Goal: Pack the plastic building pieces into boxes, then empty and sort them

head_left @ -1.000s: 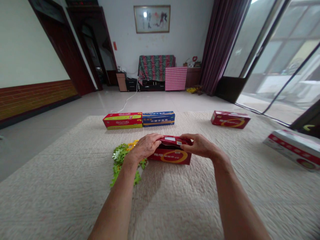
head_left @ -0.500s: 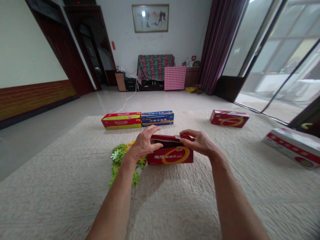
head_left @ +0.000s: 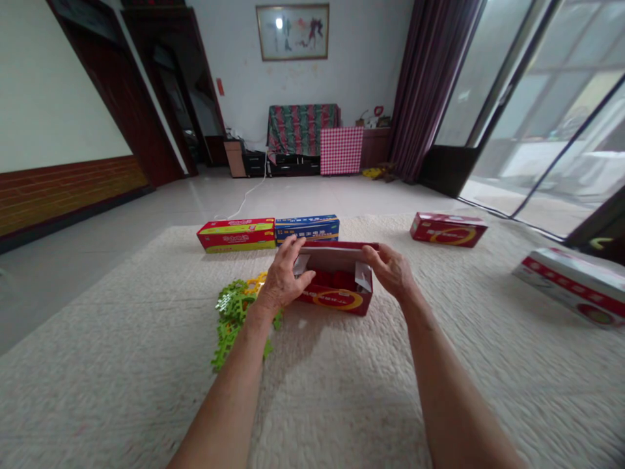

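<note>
While holding a red box [head_left: 342,301] open at the near center of a pale quilted cover [head_left: 342,397], props the lid flap [head_left: 336,255] upright along the far edge of the opening. Pinches the right end of that flap in the right hand [head_left: 392,268], grip nearly closed on the card. Spreads the left hand [head_left: 284,275] about the left end of the box, grip part-open, thumb well apart from the fingertips and reaching over the near side; cannot tell how firmly pressed. Exposes white end flaps [head_left: 362,276] at right and left inside, with red contents [head_left: 336,280] below, too dark to make out piece by piece.

Appears well into the opening-up step, judging by the raised lid. Seems to call next for folding the flap clear and steadying the box, with care not to crease the end flaps.

Heaped at left, near the box: green and yellow pieces [head_left: 236,306], partly hidden by the left forearm [head_left: 232,391]. Set end to end at far left: a red-and-yellow box [head_left: 237,236] and a blue box [head_left: 312,226]. Visible at far right: a second red carton [head_left: 449,230], with a white-and-red carton [head_left: 571,283] nearer, by the right edge.
</note>
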`<state>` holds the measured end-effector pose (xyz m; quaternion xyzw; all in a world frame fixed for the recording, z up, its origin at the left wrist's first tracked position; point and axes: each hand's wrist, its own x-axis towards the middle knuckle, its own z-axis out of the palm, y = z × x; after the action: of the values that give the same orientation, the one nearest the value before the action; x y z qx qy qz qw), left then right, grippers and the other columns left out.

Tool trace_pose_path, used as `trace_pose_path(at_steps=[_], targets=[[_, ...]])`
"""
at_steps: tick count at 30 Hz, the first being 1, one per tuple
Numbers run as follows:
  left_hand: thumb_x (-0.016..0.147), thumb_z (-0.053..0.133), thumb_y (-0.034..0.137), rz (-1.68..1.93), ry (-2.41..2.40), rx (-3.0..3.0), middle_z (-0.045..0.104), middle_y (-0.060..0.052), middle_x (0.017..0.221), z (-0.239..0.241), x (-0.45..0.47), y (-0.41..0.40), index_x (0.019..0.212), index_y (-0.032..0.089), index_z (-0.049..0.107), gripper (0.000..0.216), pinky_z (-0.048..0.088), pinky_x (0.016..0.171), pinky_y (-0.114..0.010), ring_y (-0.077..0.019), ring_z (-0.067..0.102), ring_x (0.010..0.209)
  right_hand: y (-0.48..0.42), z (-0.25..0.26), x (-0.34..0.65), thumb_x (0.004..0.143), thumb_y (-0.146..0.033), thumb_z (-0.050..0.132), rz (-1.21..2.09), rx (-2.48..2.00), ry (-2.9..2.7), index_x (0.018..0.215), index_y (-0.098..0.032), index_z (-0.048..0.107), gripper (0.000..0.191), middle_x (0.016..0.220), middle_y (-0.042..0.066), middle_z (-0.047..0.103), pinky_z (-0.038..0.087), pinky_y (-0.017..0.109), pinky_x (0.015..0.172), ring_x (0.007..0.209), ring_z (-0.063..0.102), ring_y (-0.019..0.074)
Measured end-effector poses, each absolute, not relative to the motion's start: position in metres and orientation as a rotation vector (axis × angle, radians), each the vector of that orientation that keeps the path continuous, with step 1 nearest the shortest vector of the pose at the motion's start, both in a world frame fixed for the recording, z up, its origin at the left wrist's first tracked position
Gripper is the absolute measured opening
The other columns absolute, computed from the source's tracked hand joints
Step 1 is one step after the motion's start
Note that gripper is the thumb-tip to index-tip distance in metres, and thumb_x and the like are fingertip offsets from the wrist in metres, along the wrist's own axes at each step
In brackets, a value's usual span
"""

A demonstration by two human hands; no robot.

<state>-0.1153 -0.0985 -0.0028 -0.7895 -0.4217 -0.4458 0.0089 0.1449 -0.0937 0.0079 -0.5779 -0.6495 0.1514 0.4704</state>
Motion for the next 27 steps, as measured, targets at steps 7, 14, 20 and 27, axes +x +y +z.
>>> trace_pose_path(at_steps=[7, 14, 20, 27], targets=[[0.076, 0.069, 0.018, -1.347, -1.398, -2.391, 0.062, -0.011, 0.125, -0.009, -0.112, -0.094, 0.112, 0.018, 0.065, 0.036, 0.046, 0.105, -0.039, -0.0237, 0.057, 0.118, -0.075, -0.014, 0.143, 0.078, -0.047, 0.058, 0.382, -1.671, -1.194, 0.112, -0.012, 0.064, 0.049, 0.076, 0.008, 0.072, 0.05, 0.031, 0.066, 0.069, 0.067, 0.0209], [0.087, 0.058, 0.023, -1.129, -1.276, -2.566, 0.067, -0.009, 0.115, -0.01, -0.109, -0.096, 0.079, 0.019, 0.075, 0.02, 0.047, 0.102, -0.041, -0.024, 0.057, 0.114, -0.083, -0.002, 0.143, 0.076, -0.032, 0.059, 0.231, -1.859, -1.357, 0.093, -0.016, 0.073, 0.027, 0.085, 0.008, 0.073, 0.047, 0.03, 0.072, 0.08, 0.066, 0.0211], [0.091, 0.05, 0.025, -1.043, -1.335, -2.499, 0.063, -0.012, 0.121, -0.009, -0.109, -0.095, 0.09, 0.016, 0.075, 0.026, 0.046, 0.104, -0.039, -0.0241, 0.057, 0.116, -0.105, 0.03, 0.133, 0.08, -0.051, 0.052, 0.196, -2.037, -1.758, 0.081, -0.02, 0.075, 0.039, 0.076, 0.01, 0.071, 0.042, 0.032, 0.064, 0.074, 0.064, 0.0239], [0.086, 0.045, 0.015, -1.126, -1.575, -2.231, 0.063, -0.013, 0.121, -0.011, -0.124, -0.085, 0.099, 0.014, 0.071, 0.028, 0.048, 0.1, -0.034, -0.023, 0.062, 0.11, -0.114, 0.035, 0.129, 0.072, -0.062, 0.056, 0.108, -2.112, -1.925, 0.099, -0.016, 0.072, 0.055, 0.101, 0.018, 0.068, 0.045, 0.039, 0.071, 0.092, 0.062, 0.0318]])
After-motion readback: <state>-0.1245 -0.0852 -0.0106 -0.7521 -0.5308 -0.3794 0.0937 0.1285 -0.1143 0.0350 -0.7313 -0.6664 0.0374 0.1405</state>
